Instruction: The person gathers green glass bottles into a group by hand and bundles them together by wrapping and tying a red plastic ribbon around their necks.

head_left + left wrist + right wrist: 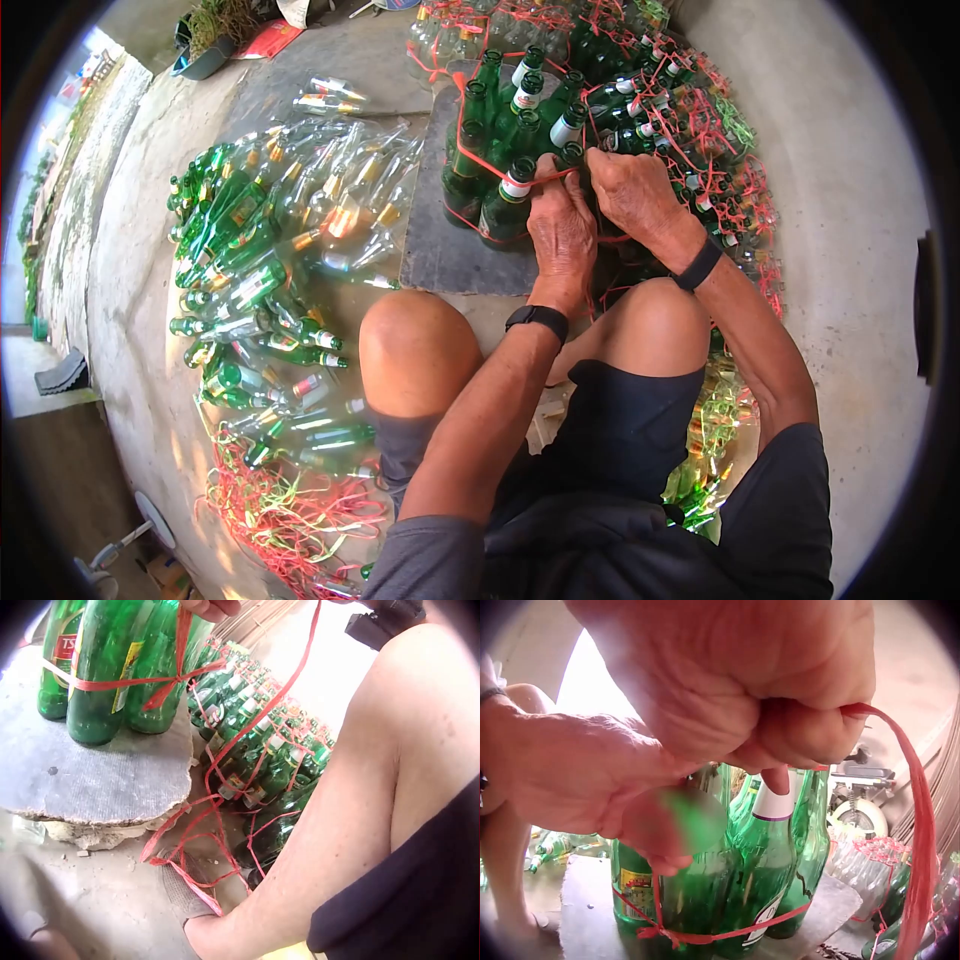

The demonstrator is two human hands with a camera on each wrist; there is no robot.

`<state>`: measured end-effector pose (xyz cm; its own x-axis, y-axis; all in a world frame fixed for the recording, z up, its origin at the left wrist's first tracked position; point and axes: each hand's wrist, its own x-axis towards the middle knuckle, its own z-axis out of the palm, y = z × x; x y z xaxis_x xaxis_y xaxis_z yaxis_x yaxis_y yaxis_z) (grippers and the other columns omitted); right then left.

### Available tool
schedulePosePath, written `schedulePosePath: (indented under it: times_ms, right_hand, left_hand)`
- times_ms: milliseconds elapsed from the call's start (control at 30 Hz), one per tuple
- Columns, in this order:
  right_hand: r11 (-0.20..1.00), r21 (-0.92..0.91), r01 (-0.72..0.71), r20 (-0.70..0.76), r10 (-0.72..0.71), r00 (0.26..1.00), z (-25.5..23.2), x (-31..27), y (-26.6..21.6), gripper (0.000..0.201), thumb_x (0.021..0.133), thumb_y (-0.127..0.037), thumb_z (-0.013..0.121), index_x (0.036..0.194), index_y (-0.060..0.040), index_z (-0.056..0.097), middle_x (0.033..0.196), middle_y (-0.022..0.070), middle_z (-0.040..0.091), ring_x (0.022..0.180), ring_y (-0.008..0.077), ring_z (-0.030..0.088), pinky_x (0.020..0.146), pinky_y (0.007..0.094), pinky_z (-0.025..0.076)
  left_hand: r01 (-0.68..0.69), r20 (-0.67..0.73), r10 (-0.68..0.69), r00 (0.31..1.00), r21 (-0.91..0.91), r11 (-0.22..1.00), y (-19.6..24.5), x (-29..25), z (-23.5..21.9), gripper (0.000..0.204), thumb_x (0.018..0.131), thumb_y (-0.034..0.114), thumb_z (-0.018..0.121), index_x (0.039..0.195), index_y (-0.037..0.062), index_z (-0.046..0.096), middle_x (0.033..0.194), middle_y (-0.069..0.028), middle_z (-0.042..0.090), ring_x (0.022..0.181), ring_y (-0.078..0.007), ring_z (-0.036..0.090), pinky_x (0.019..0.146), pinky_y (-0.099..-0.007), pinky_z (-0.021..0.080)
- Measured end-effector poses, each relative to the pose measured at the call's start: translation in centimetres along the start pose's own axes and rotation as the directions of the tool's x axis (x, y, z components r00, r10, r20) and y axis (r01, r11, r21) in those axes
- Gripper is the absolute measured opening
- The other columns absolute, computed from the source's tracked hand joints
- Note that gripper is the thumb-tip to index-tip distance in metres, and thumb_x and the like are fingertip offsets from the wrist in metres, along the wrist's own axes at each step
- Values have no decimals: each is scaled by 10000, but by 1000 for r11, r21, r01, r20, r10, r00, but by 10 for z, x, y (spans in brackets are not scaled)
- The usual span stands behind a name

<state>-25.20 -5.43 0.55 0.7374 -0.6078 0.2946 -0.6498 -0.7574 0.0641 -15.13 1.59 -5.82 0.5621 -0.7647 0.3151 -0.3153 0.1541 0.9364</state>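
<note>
A cluster of green glass bottles [475, 150] stands upright on a grey board [430, 250]. One red plastic strap [135, 681] circles the bottles low down and is knotted at the side; another runs around their necks in the head view. My left hand [562, 225] is at the necks of the near bottles, its fingers pinching the strap rising from the knot. Right beside it, my right hand [635, 195] is curled in a fist around the red strap, whose tail [915, 795] hangs out of the fist. The pinching fingertips are partly hidden.
Loose green and clear bottles [235, 225] lie on the floor at left. Strapped bundles of bottles [690, 130] stand at right and behind. A tangle of red and green straps [290, 520] lies at lower left. My knees [420, 345] flank the board's near edge.
</note>
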Motion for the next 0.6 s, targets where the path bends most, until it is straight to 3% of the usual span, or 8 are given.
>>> schedulePosePath:
  times_ms: [100, 167, 600]
  right_hand:
    - [1000, -19, 6, 42, -5, 999, -1, -2, -2, 99, 915, -105, 620, 846, -52, 572, 654, 175, 654, 655, 387, 705, 565, 498, 557]
    - [998, -10, 60, 38, -60, 997, 1, -3, 1, 111, 926, -114, 612, 843, -51, 572, 649, 170, 653, 646, 383, 702, 567, 489, 557]
    - [998, 3, 67, 43, -67, 997, 0, -6, -9, 123, 935, -128, 610, 838, -58, 580, 647, 165, 670, 619, 370, 705, 563, 464, 563]
  left_hand:
    - [-26, -30, 26, 999, -2, 1000, 1, 0, -1, 272, 1071, 128, 522, 1315, 12, 486, 1067, -314, 622, 945, -546, 609, 741, -577, 487]
    - [16, -10, -16, 1000, 8, 1000, 4, 0, -3, 302, 1067, 154, 525, 1317, -15, 531, 1040, -304, 662, 961, -509, 643, 805, -547, 505]
    - [29, 2, -29, 1000, -7, 1000, 4, 0, -3, 311, 1060, 167, 545, 1309, -18, 533, 989, -305, 667, 928, -506, 653, 780, -546, 507]
